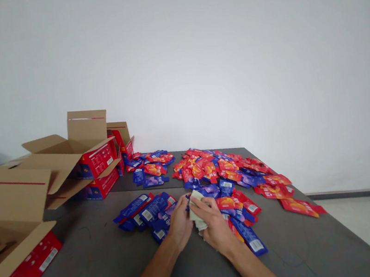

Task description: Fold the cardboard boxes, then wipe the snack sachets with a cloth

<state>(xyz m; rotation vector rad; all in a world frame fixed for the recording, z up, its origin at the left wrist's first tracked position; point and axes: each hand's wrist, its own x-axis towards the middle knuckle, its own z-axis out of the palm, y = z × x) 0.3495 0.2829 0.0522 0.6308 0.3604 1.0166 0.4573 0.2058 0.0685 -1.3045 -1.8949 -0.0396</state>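
A packing workroom: open cartons [68, 157] and heaped snack sachets [225, 169] on a grey table [96, 265].

A grey tabletop [96, 265] carries scattered red and blue packets [218, 170] and open cardboard boxes [79, 160] at left.

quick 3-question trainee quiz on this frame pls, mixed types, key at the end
1. True or false: the left hand and the right hand are both on the pale cloth.
2. Which side of the grey table holds the open cardboard boxes? A) the left B) the right C) the near edge
3. Fill in: the loose packets spread on the table are red and ____.

Key
1. True: both hands grip the cloth between them, just above the table.
2. A: the boxes stand on the left, flaps open.
3. Blue.
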